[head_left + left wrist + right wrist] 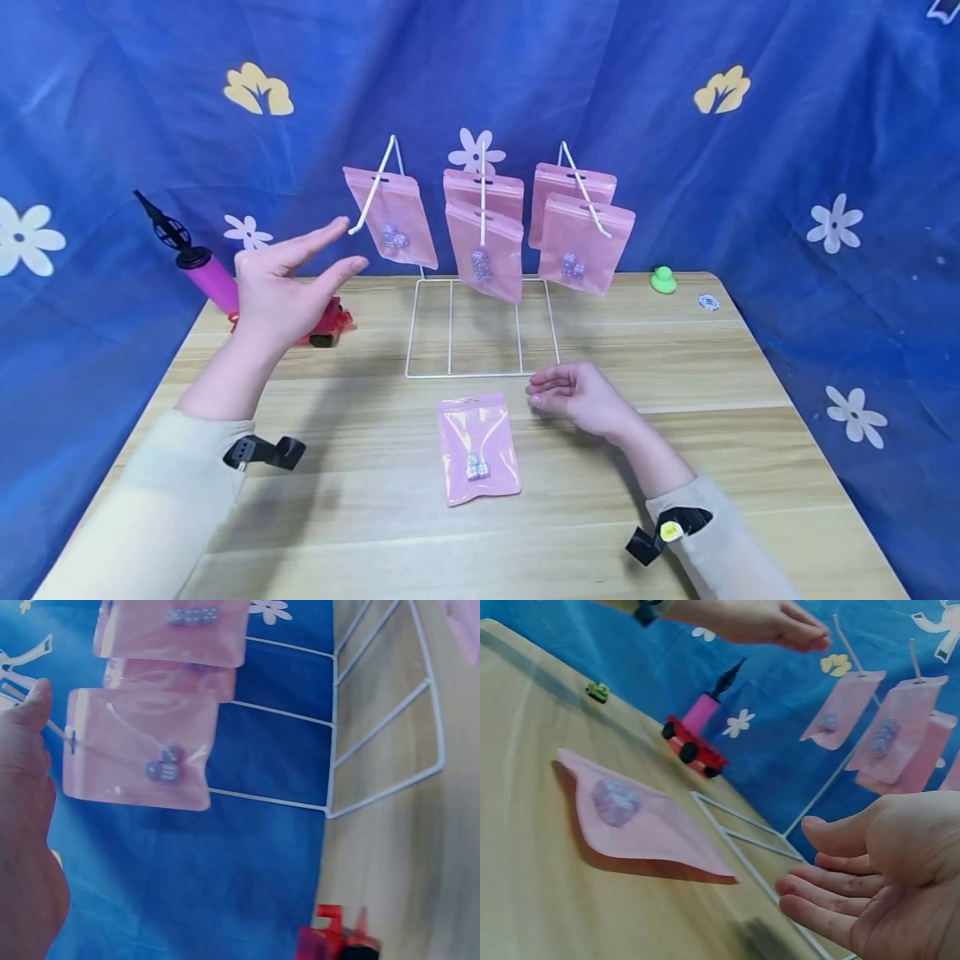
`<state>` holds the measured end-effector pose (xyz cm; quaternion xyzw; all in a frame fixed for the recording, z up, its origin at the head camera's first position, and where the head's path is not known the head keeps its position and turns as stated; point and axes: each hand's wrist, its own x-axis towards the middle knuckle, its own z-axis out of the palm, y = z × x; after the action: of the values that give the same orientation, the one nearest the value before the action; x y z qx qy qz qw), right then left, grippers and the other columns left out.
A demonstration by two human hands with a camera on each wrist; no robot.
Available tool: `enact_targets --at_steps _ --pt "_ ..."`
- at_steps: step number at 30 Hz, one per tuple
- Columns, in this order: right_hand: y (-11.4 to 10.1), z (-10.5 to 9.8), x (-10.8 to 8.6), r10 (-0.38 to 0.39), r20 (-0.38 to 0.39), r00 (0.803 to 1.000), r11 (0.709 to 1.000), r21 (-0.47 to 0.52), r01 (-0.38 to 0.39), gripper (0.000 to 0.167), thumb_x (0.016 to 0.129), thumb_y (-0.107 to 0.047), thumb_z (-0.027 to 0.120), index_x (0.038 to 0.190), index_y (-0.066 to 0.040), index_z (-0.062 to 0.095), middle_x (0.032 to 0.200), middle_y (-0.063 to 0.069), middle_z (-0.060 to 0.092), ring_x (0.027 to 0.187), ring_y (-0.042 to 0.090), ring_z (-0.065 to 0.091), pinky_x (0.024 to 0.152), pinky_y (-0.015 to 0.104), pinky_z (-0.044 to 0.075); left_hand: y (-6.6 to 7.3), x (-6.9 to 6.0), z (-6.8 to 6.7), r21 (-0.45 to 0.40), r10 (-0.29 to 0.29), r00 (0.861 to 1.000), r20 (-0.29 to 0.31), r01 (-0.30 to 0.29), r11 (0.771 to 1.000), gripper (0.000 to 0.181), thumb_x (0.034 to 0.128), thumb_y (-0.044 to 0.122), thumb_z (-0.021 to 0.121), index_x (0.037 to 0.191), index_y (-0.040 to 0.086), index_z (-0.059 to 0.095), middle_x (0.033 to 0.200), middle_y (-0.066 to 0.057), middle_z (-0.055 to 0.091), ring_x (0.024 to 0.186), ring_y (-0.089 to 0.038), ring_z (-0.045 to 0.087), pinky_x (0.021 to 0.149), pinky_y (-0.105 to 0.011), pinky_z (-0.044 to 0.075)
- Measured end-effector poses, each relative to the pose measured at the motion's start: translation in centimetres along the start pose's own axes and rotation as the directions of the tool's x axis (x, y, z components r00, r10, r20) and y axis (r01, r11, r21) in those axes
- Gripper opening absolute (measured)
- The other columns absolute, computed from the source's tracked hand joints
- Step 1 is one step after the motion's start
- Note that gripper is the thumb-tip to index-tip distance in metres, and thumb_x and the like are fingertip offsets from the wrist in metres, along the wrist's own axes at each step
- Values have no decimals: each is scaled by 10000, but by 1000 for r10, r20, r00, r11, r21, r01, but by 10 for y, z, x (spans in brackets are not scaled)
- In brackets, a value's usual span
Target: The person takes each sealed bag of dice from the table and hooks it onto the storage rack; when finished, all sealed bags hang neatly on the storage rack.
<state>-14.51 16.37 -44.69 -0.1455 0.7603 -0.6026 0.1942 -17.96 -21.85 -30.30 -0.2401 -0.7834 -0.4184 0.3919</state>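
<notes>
My left hand (277, 287) is raised beside the tip of the rack's left hook, thumb and forefinger apart with nothing between them. From that hook hangs one pink zip bag (393, 218) with dice inside. Low over the table, my right hand (577, 398) has loosely bent fingers and holds nothing. Left of it lies another pink zip bag (478, 433) with dice, flat on the wood; the right wrist view shows this lying bag (641, 814) too. The white wire rack (411, 333) carries more bags on its middle hook (483, 196) and right hook (588, 192).
At the back left, partly behind my left arm, are a magenta and black pump (213, 283) and a red toy car (330, 323). A green rubber duck (663, 280) and a poker chip (708, 302) sit at the back right. Blue cloth (750, 208) surrounds the table.
</notes>
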Motion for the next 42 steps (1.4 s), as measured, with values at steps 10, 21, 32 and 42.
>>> enact_targets --at_steps 10,21,32,42 --pt "14 18 -6 75 34 997 996 50 -76 323 943 -12 776 1195 159 670 1042 164 759 964 272 745 861 320 623 4 20 7 -39 109 994 -16 -110 993 486 698 -201 885 1138 -15 796 1173 -171 752 1134 -128 727 1016 -282 547" --pt "19 26 -7 136 43 990 982 126 -141 322 946 32 752 1191 208 641 1012 230 755 951 327 766 870 395 635 2 21 10 -13 126 991 -34 -126 992 370 728 -192 871 1041 -1 835 1079 -153 780 1058 -62 739 935 -191 559" --pt "20 46 2 285 51 957 928 235 -288 318 872 54 831 1105 194 666 907 246 768 764 261 782 716 375 656 5 20 12 -10 114 993 -37 -115 993 373 732 -193 870 1045 7 837 1073 -143 781 1045 -97 751 933 -191 560" --pt "21 56 6 290 3 957 936 209 -284 211 847 107 815 1007 151 684 821 200 756 650 213 746 652 356 654 5 19 12 -33 115 993 -32 -116 993 377 736 -205 860 1055 -7 830 1079 -153 779 1051 -45 737 935 -199 562"
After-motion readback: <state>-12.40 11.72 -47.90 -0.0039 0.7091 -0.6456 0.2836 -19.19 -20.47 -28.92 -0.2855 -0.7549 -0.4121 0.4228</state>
